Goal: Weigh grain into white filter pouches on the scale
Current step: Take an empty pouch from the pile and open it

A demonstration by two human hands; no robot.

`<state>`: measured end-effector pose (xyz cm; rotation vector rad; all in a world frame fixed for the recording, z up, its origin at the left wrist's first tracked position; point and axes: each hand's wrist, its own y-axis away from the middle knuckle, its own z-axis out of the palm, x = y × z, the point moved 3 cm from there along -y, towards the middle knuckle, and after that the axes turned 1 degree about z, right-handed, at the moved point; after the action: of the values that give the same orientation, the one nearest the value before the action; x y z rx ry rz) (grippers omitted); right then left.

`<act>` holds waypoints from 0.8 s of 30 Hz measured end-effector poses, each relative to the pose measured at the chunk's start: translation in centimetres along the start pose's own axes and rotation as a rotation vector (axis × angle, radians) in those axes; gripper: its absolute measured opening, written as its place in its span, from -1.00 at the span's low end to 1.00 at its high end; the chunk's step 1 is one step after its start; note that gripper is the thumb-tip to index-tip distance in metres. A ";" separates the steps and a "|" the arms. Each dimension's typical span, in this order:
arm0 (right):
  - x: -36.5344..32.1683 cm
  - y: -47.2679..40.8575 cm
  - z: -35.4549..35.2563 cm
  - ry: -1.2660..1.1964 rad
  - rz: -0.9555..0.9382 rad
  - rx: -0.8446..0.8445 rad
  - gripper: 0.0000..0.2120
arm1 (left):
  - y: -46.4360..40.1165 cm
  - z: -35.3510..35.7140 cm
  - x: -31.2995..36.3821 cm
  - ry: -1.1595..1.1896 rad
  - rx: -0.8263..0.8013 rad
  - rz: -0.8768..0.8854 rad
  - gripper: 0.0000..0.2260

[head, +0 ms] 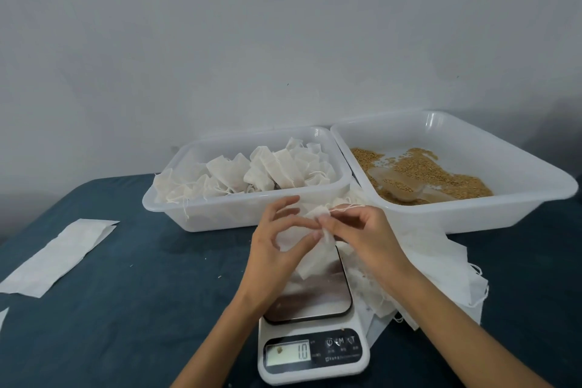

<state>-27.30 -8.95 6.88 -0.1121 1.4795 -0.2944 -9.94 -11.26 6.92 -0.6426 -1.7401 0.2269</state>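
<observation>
Both hands are up over the scale (310,309) now, and they've got a white filter pouch (318,247) between them: the left hand (277,249) curls its thumb and fingers around the pouch's left side, the right hand (362,230) pinches the top edge with the drawstring trailing off its fingertips. It looks like the mouth is being worked open, with no grain in it that I can see. The pouch hangs with its long axis running down from the fingers toward the steel platform, its lower end close above the plate; whether it touches, I can't tell. The display shows a low reading. Here's what the next move turns on: the grain (422,170) sits ahead and to the right, in the right tray (535,195), with a clear scoop (406,189) lying in it, so the right hand is plainly the nearer one to reach it while the left keeps the pouch steady. Ahead and slightly left, the left tray (176,208) holds a heap of filled pouches (252,173). A pile of empty pouches (441,274) spreads just right of the scale. Everything rests on a dark teal tabletop (126,277), a flat strip of white paper (59,258) off to the left, and a plain pale wall behind.
</observation>
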 end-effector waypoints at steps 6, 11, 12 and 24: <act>0.1 -0.4 -1.0 -0.227 0.108 0.134 -0.85 | -0.2 -0.6 -1.0 0.341 0.114 -0.245 -0.80; 0.3 -0.5 -0.8 -0.025 0.055 0.127 -0.85 | -0.2 -0.9 -1.3 0.314 0.220 -0.230 -0.75; 0.3 -0.5 -0.9 0.064 0.029 0.123 -0.86 | -0.3 -1.1 -1.5 0.306 0.246 -0.220 -0.76; 0.1 -0.2 -1.1 0.091 -0.128 0.135 -0.84 | -0.4 -1.2 -1.2 0.332 0.210 -0.207 -0.79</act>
<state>-28.44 -9.06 6.71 -0.0859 1.5405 -0.5077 -8.73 -12.43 6.42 -0.3231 -1.4272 0.1463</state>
